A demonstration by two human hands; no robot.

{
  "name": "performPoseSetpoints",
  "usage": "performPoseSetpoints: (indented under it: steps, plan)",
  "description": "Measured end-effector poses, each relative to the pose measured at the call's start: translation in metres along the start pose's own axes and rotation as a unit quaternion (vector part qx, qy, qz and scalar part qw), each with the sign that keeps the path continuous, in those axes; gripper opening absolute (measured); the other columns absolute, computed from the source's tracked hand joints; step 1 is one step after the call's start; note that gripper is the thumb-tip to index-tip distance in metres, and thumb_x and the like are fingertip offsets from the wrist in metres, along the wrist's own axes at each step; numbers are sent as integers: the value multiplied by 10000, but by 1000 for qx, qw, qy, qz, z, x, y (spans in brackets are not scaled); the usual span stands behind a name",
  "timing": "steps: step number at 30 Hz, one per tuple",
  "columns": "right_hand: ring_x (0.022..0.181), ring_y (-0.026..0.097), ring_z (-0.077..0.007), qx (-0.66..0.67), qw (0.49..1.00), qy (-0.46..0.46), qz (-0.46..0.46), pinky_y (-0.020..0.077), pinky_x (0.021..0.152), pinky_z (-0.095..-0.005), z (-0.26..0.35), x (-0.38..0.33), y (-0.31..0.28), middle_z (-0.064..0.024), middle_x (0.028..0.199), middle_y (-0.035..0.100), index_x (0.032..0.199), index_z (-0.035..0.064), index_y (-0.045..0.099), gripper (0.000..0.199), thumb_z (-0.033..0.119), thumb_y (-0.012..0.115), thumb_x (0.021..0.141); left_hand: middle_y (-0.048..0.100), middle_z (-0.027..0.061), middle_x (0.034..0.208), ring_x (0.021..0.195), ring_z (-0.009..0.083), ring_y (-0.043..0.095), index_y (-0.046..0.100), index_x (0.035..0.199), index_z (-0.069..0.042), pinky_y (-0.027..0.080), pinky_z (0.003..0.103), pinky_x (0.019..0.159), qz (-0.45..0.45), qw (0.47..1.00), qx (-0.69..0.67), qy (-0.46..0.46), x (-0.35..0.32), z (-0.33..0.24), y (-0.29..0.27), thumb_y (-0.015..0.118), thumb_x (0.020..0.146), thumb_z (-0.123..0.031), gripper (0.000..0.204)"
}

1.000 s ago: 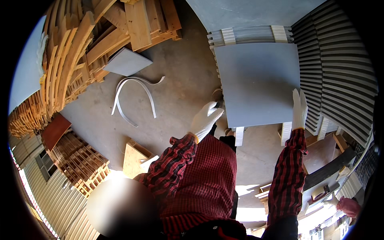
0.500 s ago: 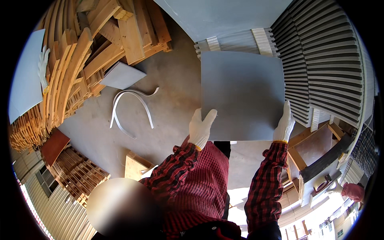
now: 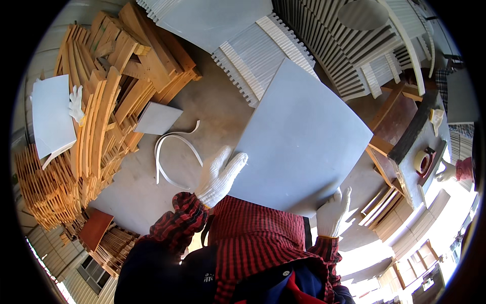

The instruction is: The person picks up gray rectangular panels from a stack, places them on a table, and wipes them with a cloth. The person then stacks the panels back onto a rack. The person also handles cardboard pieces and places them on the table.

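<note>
At one o'clock from the chest (image 3: 260, 228), I see the grey board (image 3: 304, 142) swung askew off the ribbed stack (image 3: 248, 57), seemingly hand-borne now; the left hand (image 3: 219, 178) clamps its edge; whether the right hand (image 3: 331, 215) grips, I can't tell.

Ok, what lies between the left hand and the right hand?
The large grey panel lies between the left hand and right hand, as the head view shows.

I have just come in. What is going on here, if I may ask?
A person holds a flat grey panel close in front, the gloved left hand at its left edge and the gloved right hand at its lower right edge. Curved white strips lie on the floor to the left, near stacked wooden pieces.
</note>
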State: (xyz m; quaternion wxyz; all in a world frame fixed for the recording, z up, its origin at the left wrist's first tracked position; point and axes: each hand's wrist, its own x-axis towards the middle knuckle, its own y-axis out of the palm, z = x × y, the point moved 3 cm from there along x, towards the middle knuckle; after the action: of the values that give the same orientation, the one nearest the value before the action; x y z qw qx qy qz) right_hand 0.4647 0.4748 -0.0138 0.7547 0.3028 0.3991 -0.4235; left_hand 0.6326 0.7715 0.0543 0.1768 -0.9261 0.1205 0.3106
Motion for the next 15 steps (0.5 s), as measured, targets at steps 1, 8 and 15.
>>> performPoseSetpoints:
  steps: [1,8,15]
  plan:
    - [1028,508,-163,28,1000,-9,-3,371,973,-281,1,-2,-23,-84,1158,591,1292,-31,586,613,510,395,1074,559,1,744,701,48,465,606,911,-10,414,264,610,9,1000,16,4,-13,-6,10,640,1018,-236,253]
    - [1047,537,-164,-58,985,-164,1,391,1013,-310,17,-42,-186,-121,1243,624,1340,-63,532,469,308,378,1097,525,-14,739,684,48,436,598,905,-11,390,259,608,39,996,46,61,-95,-21,122,603,1038,-292,311]
    - [1144,522,-171,-223,951,-190,-102,337,1094,-283,31,-104,-307,-169,1373,547,1467,-104,391,490,208,369,1090,508,-14,720,679,49,428,609,905,-1,386,258,605,157,978,55,129,-130,-21,238,608,1037,-303,330]
